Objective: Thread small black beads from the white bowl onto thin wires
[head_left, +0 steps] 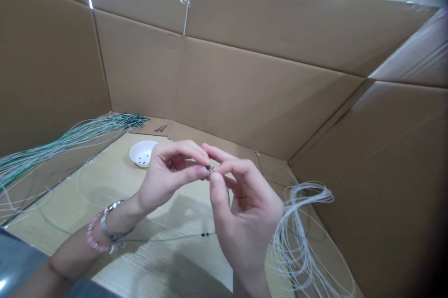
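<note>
Close together over the table, my left hand (177,167) and my right hand (241,195) both pinch with thumb and forefinger. Between the fingertips shows a small dark piece (208,167), held at the left fingers, with a green wire (212,170) running into the right fingers. Fingers cover most of both. Below, a thin green wire (168,239) crosses the table toward the right hand and carries small black pieces (205,234) side by side. Behind my left hand stands a white bowl (135,155) with several tiny black pieces in it.
Green and white wires (70,142) lie in a long bundle at the left. A loose coil of white wire (297,228) lies at the right. Small thin dark items (161,128) rest at the back edge. Tall cardboard walls (238,88) enclose the table (154,270).
</note>
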The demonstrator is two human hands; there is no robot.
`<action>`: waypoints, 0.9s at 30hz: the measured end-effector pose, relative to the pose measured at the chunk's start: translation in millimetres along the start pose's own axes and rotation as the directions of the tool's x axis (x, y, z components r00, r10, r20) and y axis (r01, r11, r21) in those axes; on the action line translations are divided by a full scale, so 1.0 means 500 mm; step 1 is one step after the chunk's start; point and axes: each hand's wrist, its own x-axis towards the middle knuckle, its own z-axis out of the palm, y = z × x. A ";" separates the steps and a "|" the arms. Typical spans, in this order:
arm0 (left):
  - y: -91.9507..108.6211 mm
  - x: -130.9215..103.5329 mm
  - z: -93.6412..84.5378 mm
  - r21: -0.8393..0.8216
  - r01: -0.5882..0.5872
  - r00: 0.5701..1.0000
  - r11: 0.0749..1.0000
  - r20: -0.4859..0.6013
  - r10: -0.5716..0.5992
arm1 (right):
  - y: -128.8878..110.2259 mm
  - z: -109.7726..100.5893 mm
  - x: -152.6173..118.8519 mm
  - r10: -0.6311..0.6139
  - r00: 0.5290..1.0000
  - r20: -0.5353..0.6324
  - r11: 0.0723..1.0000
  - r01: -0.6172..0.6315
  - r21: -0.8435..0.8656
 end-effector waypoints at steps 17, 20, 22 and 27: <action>0.014 0.011 -0.021 0.094 0.012 0.997 0.996 0.080 -0.020 | 0.012 -0.011 0.002 -0.039 0.995 0.096 0.990 0.052 -0.130; 0.007 0.010 -0.022 -0.006 0.053 0.994 0.999 0.092 -0.052 | 0.012 -0.009 0.001 -0.117 0.991 0.065 0.974 0.127 -0.187; 0.005 0.011 -0.023 -0.063 0.078 0.992 0.995 0.103 -0.072 | 0.012 -0.009 0.000 -0.144 0.988 0.062 0.969 0.153 -0.194; 0.006 0.013 -0.022 -0.145 0.135 0.985 0.980 0.129 -0.117 | 0.010 -0.007 -0.001 -0.091 0.994 0.060 0.988 0.097 -0.117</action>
